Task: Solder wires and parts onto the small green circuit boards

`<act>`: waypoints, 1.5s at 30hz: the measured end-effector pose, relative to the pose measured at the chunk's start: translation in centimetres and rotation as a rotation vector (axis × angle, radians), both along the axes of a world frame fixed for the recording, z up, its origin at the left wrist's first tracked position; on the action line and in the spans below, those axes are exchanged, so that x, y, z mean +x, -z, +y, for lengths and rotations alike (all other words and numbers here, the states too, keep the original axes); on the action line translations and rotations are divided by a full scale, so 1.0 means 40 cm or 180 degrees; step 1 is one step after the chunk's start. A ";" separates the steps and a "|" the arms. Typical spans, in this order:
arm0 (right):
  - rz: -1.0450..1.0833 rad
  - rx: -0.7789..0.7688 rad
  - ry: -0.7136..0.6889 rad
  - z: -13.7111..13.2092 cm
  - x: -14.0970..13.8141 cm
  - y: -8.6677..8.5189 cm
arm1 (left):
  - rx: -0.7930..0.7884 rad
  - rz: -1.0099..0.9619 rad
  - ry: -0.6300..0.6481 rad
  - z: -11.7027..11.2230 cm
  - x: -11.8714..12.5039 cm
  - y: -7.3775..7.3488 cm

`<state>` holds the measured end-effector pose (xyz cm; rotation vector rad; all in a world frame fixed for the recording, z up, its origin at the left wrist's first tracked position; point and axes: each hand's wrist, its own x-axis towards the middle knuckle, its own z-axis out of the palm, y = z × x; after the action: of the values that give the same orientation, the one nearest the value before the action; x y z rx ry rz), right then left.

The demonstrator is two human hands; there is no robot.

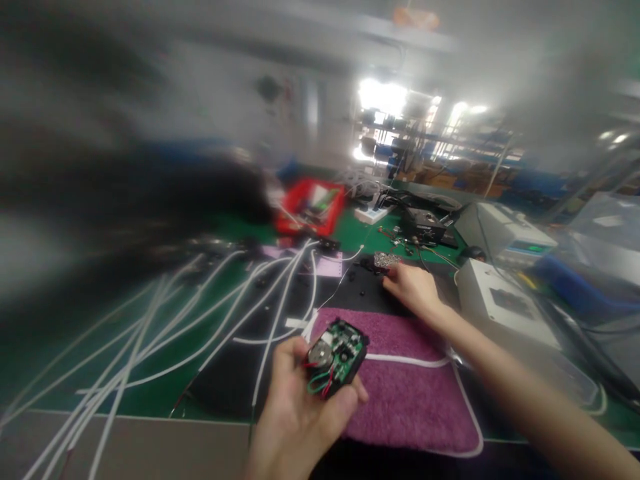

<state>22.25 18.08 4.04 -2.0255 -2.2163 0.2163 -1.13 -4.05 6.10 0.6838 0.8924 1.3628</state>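
Note:
In the head view, my left hand [310, 407] is wrapped around a small black housing with an exposed green circuit board [340, 357]. A round silver part and thin red and green wires show on the board. Farther off, my right hand [411, 285] reaches over the black mat, its fingers curled together at the edge of a small speckled silver piece [386, 259]. The fingertips are partly hidden, so what they pinch is unclear. Below both hands lies a purple cloth [415, 407] with a white border and a white cable [405, 361] across it.
Several white cables [225, 327] spread over the left side of the green table. A red bin [287, 223] with parts stands at the back. On the right are white instrument boxes [500, 300], a black box [423, 227] and a blue bin [580, 287].

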 end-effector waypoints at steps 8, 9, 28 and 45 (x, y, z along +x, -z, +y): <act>0.1782 0.0367 -0.0279 -0.104 0.062 -0.043 | 0.0685 0.1212 0.0939 0.294 0.022 0.007; 0.1999 0.0456 -0.0314 -0.113 0.065 -0.041 | 0.0732 0.1308 0.1001 0.324 0.028 0.015; 0.2042 0.1156 -0.1781 -0.228 -0.011 0.008 | 0.0013 0.1204 0.1300 0.367 0.047 0.081; 0.1752 0.1285 -0.1830 -0.211 0.004 -0.017 | 0.0222 0.1568 0.1505 0.352 0.048 0.087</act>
<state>22.41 9.64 4.71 -0.9500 -2.1744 0.3041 0.78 10.03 2.62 1.2311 0.9868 0.8136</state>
